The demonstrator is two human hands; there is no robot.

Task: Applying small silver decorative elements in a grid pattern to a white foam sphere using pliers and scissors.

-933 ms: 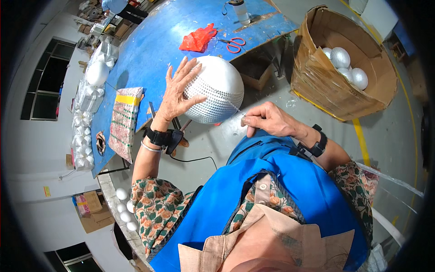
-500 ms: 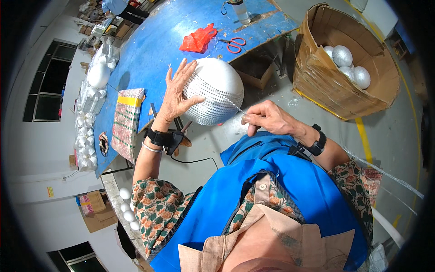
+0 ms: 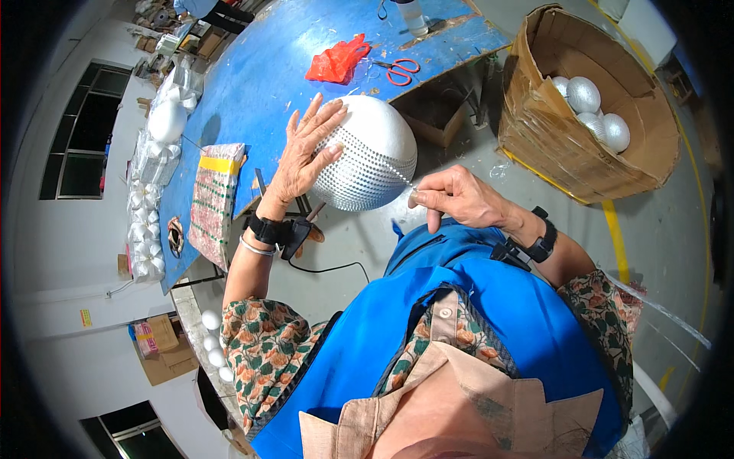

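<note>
White ball (image 3: pixel 375 145) under left hand (image 3: pixel 306 153)

**Blue worktable and what sits on it**

A blue worktable (image 3: pixel 260 69) with a worn, scuffed top carries a crumpled red bag (image 3: pixel 336 61) and red-handled scissors (image 3: pixel 399 71) just beside it. Near the front edge lies a flat patterned pack (image 3: pixel 212 200) banded with yellow tape. Along the left side — clear bags of white balls (image 3: pixel 164 122). At the far edge stands a pale bottle (image 3: pixel 414 17).
</note>
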